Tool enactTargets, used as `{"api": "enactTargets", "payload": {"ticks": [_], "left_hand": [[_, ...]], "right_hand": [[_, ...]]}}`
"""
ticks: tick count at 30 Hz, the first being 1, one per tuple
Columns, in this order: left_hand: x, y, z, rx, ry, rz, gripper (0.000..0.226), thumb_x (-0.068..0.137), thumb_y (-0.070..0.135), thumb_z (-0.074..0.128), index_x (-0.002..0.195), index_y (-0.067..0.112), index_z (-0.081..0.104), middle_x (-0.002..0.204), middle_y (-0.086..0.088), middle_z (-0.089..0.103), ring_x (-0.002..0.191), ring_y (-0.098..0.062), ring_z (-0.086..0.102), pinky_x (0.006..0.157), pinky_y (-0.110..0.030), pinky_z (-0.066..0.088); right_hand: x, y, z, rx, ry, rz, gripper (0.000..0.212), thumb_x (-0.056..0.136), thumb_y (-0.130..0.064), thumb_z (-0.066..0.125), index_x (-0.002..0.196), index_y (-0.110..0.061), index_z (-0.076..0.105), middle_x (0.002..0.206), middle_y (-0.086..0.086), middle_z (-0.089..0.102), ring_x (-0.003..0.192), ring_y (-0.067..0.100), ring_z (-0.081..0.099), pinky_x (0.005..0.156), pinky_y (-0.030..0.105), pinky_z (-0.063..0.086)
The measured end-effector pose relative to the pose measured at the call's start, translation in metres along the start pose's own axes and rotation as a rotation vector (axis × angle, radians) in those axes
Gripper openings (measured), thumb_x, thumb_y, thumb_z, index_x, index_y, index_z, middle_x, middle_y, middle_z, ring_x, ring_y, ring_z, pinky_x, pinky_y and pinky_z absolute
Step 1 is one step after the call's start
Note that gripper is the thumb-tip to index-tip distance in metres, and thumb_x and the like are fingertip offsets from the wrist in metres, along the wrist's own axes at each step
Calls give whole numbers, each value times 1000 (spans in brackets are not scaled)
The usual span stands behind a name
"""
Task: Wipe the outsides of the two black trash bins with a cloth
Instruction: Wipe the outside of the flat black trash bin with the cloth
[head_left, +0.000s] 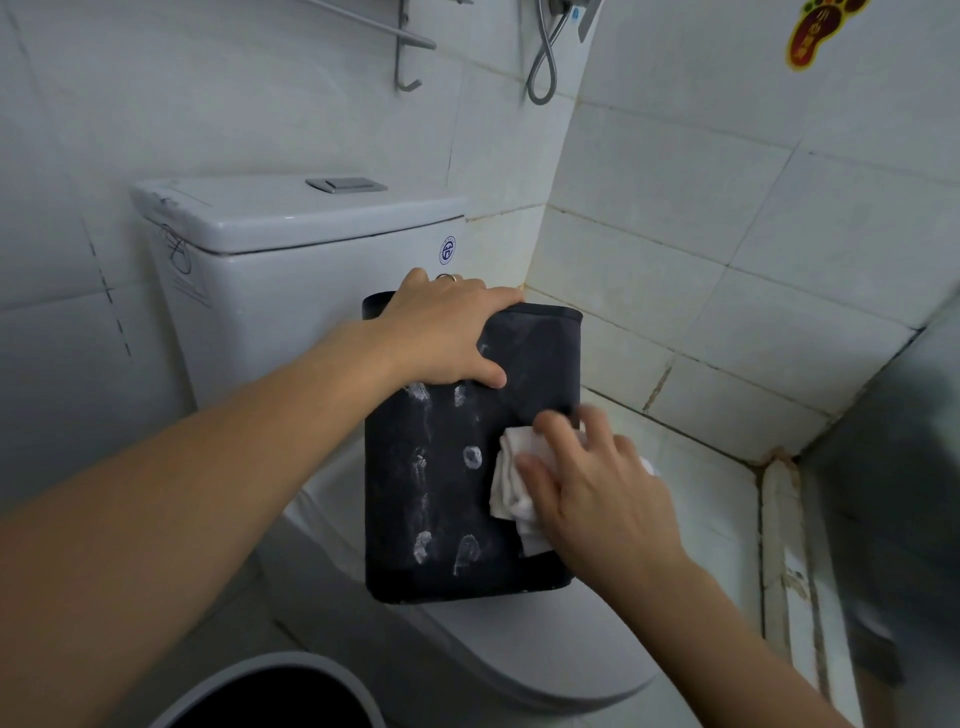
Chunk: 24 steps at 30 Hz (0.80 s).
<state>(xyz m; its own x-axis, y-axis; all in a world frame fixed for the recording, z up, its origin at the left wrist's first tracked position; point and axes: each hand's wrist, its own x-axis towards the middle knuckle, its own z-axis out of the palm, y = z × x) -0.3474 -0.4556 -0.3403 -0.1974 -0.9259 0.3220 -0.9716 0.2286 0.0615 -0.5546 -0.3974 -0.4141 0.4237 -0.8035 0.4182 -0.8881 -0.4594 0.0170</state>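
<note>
A black rectangular trash bin (441, 499) stands on the closed toilet lid, its front face marked with several white smudges. My left hand (447, 327) grips the bin's top rim, thumb on the front face. My right hand (597, 483) presses a crumpled white cloth (514, 483) against the right part of the front face; the hand is blurred. A second bin (270, 696) with a grey rim and a dark inside shows at the bottom left edge.
The white toilet lid (545, 654) carries the bin, with the cistern (291, 270) right behind it. Tiled walls close in on the left, back and right. A shower hose (543, 67) and a metal rack (405, 47) hang above.
</note>
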Motion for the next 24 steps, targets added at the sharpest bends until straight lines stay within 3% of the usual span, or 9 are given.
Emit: {"api": "enactTargets", "payload": {"ticks": [3,6,9,15,20,24], "left_hand": [[0,-1,-1,0,-5,-2,78,75,65,69,142,41,36,114,6,57,113,-24,51,91,-41,30],[-1,0,-1,3,-5,0,78,75,65,69,142,41,36,113,6,56,113,-23,51,91,-41,30],[-1,0,-1,-1,-9,-6,79,75,65,69,143,41,36,105,10,51,112,-23,51,88,-39,28],[-1,0,-1,-5,-14,-8,81,75,64,69,144,41,34,114,7,56,113,-23,51,88,-39,27],[-2,-2,-2,2,-28,-29,79,76,65,68,144,41,34,119,5,57,116,-24,50,95,-42,30],[-2,-2,-2,2,-32,-28,80,76,65,68,144,42,34,119,5,57,115,-23,50,95,-42,30]], "right_hand": [[-1,2,5,-55,21,0,39,94,-59,32,114,-30,49,96,4,52,70,28,55,51,32,41],[-3,0,4,-67,-86,69,72,82,-84,12,122,-31,42,106,4,48,84,28,52,69,45,47],[-7,0,-2,-74,-149,40,96,64,-99,16,129,-30,36,119,2,41,97,27,48,77,47,45],[-7,3,6,-34,-25,-82,83,70,-86,43,124,-22,46,117,5,50,103,29,49,88,55,44],[-7,8,14,46,75,-196,69,81,-77,46,135,-35,46,121,7,50,101,31,51,78,45,48],[-7,11,12,78,22,-185,78,72,-83,50,134,-35,47,121,5,48,100,28,48,77,42,46]]}}
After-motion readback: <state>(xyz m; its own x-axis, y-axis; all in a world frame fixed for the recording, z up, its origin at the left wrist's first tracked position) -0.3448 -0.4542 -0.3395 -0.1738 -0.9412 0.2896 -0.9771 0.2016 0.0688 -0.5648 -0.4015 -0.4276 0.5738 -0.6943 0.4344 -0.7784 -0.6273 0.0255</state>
